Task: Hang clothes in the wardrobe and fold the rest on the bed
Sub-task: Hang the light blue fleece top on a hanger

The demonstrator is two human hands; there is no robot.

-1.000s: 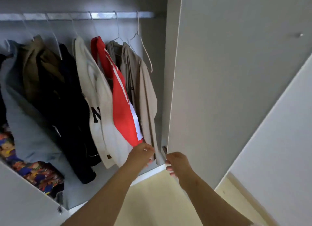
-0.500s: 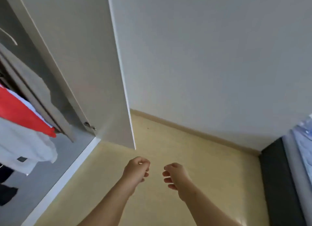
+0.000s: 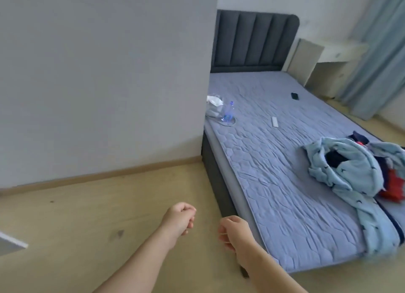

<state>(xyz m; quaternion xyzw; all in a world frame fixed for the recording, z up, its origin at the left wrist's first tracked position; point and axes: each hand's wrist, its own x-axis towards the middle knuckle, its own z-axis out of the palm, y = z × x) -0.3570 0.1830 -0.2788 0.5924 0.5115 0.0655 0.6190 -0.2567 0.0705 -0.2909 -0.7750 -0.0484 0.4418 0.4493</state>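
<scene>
Over the floor beside the bed [image 3: 274, 161], left hand [image 3: 178, 221] & right hand [image 3: 235, 232] hang loosely curled, holding nothing — clothes pile [image 3: 355, 174] lies crumpled on the mattress's right side, well apart from both.

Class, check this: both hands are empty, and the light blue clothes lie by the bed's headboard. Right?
Wrong place: the head view shows the light blue clothes near the foot of the bed, far from the headboard. The left hand and right hand are empty.
</scene>
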